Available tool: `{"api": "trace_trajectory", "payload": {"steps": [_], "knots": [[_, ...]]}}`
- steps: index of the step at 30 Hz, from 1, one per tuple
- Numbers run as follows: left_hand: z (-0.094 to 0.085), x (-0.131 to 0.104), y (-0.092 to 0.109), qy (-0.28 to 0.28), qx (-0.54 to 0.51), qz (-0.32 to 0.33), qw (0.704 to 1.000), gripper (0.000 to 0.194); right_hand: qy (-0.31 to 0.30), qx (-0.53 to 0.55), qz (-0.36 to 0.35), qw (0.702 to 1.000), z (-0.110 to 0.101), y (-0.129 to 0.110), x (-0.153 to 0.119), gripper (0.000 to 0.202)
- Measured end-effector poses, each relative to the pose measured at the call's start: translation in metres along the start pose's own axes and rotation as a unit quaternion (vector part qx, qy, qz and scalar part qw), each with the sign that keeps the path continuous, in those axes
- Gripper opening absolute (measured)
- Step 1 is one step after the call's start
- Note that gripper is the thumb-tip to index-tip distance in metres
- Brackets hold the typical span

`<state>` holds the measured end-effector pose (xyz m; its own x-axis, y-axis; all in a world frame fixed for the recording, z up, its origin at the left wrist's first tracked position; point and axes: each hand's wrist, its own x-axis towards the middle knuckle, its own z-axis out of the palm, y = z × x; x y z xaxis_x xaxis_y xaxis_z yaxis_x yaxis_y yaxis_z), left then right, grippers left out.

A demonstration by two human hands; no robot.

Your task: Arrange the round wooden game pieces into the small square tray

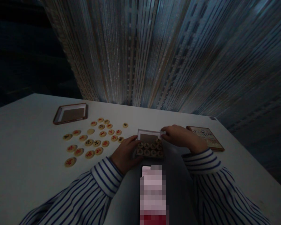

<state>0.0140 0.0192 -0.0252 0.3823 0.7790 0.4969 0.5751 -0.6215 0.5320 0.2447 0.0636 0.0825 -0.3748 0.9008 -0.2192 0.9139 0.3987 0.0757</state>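
A small open box (150, 131) stands on the table in front of me, its near part filled with rows of round Chinese chess pieces (153, 146). My left hand (127, 153) is around the box's left side, fingers at the far edge and thumb at the near one. At the far right corner is my right hand (178, 136), its fingers curled and pinched together. What they grip there, box wall or piece, I cannot make out. Left of the box lie several loose pieces (103, 134) with red or dark characters; one shows a blank face (91, 131).
An open, shallow box lid or tray (86, 111) sits at the back left. A flat box with a patterned cover (207, 137) lies on the right. Close to me is a phone (146, 171), its screen mostly pixelated. Behind the white table (37, 125) hangs a string curtain (140, 56).
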Motion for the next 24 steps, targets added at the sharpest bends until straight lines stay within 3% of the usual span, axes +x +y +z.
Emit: {"api": "trace_trajectory", "payload": {"steps": [19, 24], "knots": [[0.0002, 0.0004, 0.0005, 0.014, 0.014, 0.021, 1.000, 0.052, -0.010, 0.022, -0.021, 0.999, 0.0009, -0.0040, 0.0028, 0.032], [-0.0030, 0.0021, 0.0039, 0.008, 0.015, 0.019, 1.000, 0.054, 0.021, 0.009, 0.001, 1.000, 0.0001, 0.0002, -0.0004, 0.036]]}}
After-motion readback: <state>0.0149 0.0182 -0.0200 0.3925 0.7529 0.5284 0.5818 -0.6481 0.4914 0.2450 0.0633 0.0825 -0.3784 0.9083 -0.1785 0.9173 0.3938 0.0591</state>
